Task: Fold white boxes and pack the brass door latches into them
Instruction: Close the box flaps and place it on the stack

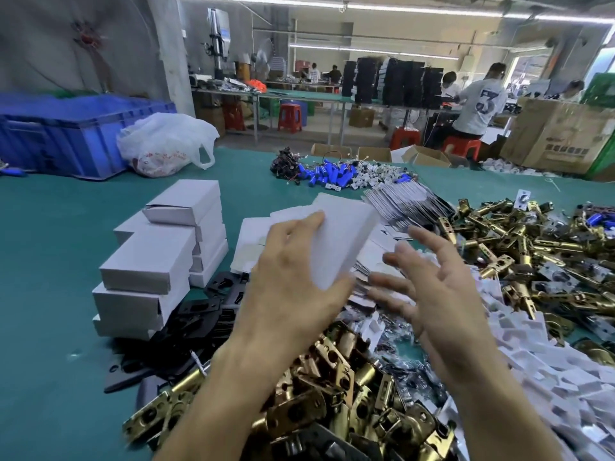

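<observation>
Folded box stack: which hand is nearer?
Left. The left hand, gripping a white box, is just right of the folded box stack; the right hand is open, farther right beyond that box.

Grey concrete pillar (169,54) at left. Ceiling strip lights (366,7) on. Long green-topped benches (299,93) mid-room, red plastic stools (290,117) beneath and beside. Bright window (604,64) far right. Near table (50,234) surfaced in green
</observation>
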Tool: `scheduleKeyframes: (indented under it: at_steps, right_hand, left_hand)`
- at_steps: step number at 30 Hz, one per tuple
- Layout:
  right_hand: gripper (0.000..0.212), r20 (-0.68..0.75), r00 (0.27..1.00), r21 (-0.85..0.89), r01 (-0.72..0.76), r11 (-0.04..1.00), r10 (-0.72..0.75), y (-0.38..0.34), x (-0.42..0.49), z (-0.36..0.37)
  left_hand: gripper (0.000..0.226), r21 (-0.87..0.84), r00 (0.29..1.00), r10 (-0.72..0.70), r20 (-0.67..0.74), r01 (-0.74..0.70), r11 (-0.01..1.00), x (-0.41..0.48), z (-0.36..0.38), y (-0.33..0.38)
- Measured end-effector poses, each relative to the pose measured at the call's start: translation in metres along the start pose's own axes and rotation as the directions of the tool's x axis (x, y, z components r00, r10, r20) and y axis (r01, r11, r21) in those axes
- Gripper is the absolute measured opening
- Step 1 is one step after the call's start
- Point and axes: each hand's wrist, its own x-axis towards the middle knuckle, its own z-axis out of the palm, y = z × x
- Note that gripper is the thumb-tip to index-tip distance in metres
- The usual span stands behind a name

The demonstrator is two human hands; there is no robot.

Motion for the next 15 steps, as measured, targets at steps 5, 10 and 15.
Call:
scheduleKeyframes:
  at_steps: [5, 10, 15]
  right_hand:
    - [0.025, 0.096, 0.988, -0.187, -0.101, 0.977, 0.121, 0.014, -0.001, -0.004]
    - [0.02, 0.123, 0.978, -0.291, -0.126, 0.948, 0.168, 0.028, 0.001, -0.001]
    - [0.01, 0.061, 0.996, -0.566, -0.014, 0.824, 0.059, 0.048, 0.014, 0.0]
  left_hand:
    - [0.065, 0.315, 0.945, -0.217, -0.245, 0.289, 0.904, 0.013, -0.042, -0.037]
    - [0.05, 0.371, 0.845, -0.312, -0.434, 0.483, 0.793, 0.018, -0.071, -0.073]
    - [0.042, 0.401, 0.842, -0.354, -0.408, 0.514, 0.759, 0.019, -0.07, -0.082]
